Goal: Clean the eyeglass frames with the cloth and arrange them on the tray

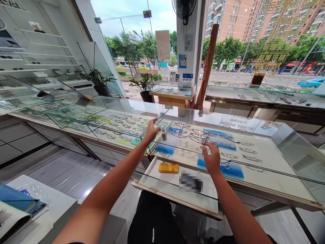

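Note:
My left hand (151,131) is over the glass counter with thumb and forefinger apart, close beside a small white bottle (164,134). It looks open, and whether the thumb touches the bottle I cannot tell. Further right, my right hand (212,156) is closed in a pinch on a pair of eyeglasses (207,138), of which a thin dark part shows at the fingertips. The rest of this pair blends with the frames laid out under the glass behind it.
Rows of eyeglasses (251,158) lie inside the glass display counter (286,189). Below my hands a drawer (157,185) is pulled out, holding a yellow glasses case (168,168) and a blurred-out dark object (191,181). A side table with a blue folder (17,200) stands at left.

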`<action>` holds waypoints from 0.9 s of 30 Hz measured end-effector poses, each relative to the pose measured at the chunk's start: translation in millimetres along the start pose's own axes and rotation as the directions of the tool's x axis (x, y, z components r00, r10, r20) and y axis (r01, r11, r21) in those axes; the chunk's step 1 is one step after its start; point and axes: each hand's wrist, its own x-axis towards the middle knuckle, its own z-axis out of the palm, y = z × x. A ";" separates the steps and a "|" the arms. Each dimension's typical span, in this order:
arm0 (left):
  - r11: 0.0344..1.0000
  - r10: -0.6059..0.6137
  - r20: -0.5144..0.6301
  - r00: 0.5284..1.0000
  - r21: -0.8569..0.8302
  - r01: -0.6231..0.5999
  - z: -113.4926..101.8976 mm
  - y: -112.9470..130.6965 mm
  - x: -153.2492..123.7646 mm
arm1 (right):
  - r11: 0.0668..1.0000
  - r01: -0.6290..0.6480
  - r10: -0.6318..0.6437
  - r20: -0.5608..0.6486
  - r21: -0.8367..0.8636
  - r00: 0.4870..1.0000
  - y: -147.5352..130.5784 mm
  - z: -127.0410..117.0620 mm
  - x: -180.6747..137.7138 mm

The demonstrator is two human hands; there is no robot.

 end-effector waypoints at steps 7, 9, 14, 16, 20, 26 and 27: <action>0.998 0.000 0.118 0.993 0.056 -0.007 32.6 -23.0 -50.8 | 1.000 -0.009 0.009 -0.014 -0.002 1.000 0.3 0.9 -0.7; 0.998 0.006 0.099 0.995 0.066 -0.012 39.6 -19.5 -55.2 | 1.000 -0.010 0.010 -0.021 0.002 1.000 0.0 0.6 -0.6; 0.950 0.004 0.253 0.968 -0.304 0.075 71.2 29.5 -61.0 | 0.999 -0.027 0.028 -0.018 0.030 0.999 -2.4 0.1 -0.3; 0.841 -0.040 0.436 0.899 -0.471 0.266 89.0 58.6 -64.0 | 0.997 -0.037 0.037 -0.004 0.064 0.999 -4.2 -0.1 -0.5; 0.595 0.095 0.737 0.669 -0.581 0.556 122.6 104.8 -74.1 | 0.990 -0.046 0.042 0.032 0.132 0.999 -7.9 -0.5 -1.0; 0.581 0.105 0.685 0.721 -0.631 0.514 157.8 108.2 -103.2 | 0.985 -0.054 0.050 0.032 0.163 0.998 -11.7 -0.7 -1.3; 0.634 0.085 0.635 0.768 -0.629 0.451 161.6 103.9 -108.1 | 0.984 -0.061 0.056 0.038 0.169 0.998 -12.6 -0.8 -1.4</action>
